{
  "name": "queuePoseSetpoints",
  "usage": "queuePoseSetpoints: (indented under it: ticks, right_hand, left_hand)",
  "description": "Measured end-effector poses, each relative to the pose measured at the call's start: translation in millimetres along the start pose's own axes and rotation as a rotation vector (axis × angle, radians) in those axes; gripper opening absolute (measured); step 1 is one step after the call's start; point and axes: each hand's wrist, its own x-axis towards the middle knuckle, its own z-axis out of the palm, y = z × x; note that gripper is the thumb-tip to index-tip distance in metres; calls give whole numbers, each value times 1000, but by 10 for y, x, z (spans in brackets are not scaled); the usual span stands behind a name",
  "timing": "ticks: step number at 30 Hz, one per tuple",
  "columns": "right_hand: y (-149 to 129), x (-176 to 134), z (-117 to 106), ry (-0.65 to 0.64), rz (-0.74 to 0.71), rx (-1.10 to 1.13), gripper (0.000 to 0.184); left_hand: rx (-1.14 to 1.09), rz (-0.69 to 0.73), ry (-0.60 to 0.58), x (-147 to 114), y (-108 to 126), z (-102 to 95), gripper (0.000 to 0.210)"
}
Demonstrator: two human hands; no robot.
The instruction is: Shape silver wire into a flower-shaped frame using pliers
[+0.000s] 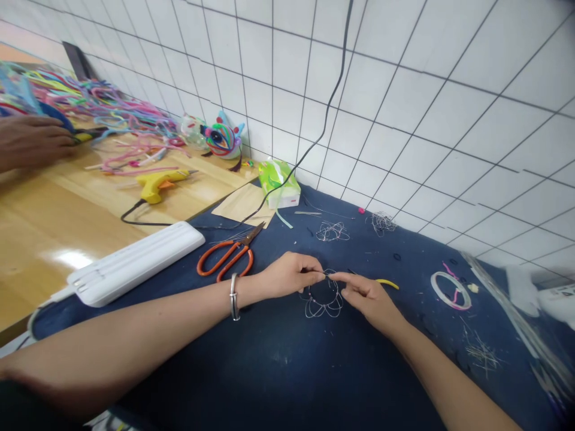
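Note:
My left hand [294,274] pinches the upper edge of a thin wire flower shape [324,308] between thumb and forefinger. Looped wire petals hang below the fingers, over the dark blue cloth. From the other side, my right hand [366,296] reaches its stretched forefinger to the same edge, its thumb apart. Just beyond the right hand, a yellow handle [387,283] sticks out, the rest of that tool mostly hidden. Orange-handled scissors [229,257] lie left of my left hand. Another looped wire shape [332,231] rests behind both hands.
A white power bank or strip [137,263], a yellow glue gun [159,182] and a tissue pack [281,182] stand leftward. A black cable [330,108] hangs along the tiled wall. Rightward lie a white ring [433,286] and wire scraps [483,353]. Another person's hand [36,140] is far left.

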Motion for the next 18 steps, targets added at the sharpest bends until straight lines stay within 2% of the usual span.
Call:
queuePoseSetpoints:
  ticks: [4,6,9,15,18]
  right_hand:
    - [-4,-27,-70,-169,-49,-33,57]
    - [-13,-40,-86,-208,-60,-83,62]
    - [-24,-44,-76,-200,-51,-124,62]
    - [3,-23,-26,-110,-35,-106,46]
    - [14,-18,-28,-148,-55,-123,52]
  left_hand:
    - [-16,-9,-10,0,10,-4,24]
    - [-17,-9,-6,-1,11,-6,24]
    - [-15,-12,0,-2,8,-6,24]
    - [-11,-6,-8,10,3,-8,23]
    - [-19,-8,-7,10,3,-6,23]
